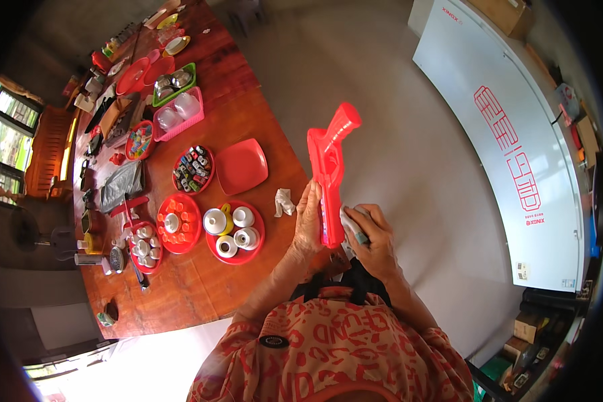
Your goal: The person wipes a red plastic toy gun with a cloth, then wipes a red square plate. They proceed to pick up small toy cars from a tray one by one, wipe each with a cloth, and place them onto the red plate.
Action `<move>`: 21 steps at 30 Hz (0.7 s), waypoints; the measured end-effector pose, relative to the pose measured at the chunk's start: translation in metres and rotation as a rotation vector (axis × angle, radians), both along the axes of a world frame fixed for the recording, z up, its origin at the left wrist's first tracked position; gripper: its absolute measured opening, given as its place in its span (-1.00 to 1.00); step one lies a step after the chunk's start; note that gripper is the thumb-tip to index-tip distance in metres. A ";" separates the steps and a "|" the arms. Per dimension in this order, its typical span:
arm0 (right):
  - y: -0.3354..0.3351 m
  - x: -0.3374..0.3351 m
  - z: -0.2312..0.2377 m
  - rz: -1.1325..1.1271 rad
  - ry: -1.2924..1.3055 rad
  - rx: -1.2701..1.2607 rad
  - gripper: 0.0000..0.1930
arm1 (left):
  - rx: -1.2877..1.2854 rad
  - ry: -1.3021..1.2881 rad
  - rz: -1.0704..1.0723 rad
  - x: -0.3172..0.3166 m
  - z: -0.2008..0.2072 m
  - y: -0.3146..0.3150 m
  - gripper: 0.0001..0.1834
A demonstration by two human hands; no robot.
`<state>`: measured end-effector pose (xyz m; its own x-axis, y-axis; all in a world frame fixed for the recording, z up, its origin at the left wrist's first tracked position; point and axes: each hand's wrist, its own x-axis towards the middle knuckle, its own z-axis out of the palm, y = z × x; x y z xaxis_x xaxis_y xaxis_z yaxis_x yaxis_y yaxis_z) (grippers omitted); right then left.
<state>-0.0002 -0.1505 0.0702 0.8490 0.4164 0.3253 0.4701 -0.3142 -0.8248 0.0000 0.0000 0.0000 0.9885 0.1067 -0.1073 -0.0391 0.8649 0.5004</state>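
A bright red plastic toy gun (329,157) stands nearly upright in front of me, its grip pointing up and away. My left hand (307,218) is closed around the lower left side of it. Beside its lower right side, my right hand (375,244) pinches a crumpled whitish cloth (350,221). From this view I cannot tell whether the cloth touches the toy. A crumpled white tissue (284,202) lies on the wooden table (181,295), left of my left hand.
On the table are a red plate with white cups (262,250), a plate of orange pieces (194,241), a bowl of small dark and coloured items (194,169), a square red tray (242,167), and pink (181,115) and green baskets (191,69). A white chest freezer (476,60) stands right.
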 end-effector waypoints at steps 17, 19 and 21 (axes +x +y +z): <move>0.062 0.003 -0.002 0.003 0.027 -0.007 -0.70 | 0.017 0.102 0.185 -0.018 0.005 0.039 -0.62; 0.068 0.002 0.002 0.015 -0.011 -0.007 -0.70 | -0.010 0.067 0.158 -0.019 0.007 0.044 -0.65; 0.078 0.002 0.009 0.043 -0.120 -0.003 -0.68 | -0.089 -0.005 0.094 -0.020 0.011 0.052 -0.70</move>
<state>0.0019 -0.0729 0.0793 0.7854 0.4530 0.4219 0.5783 -0.2941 -0.7610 -0.0202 0.0523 0.0106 0.9752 0.1888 -0.1154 -0.1240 0.8984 0.4213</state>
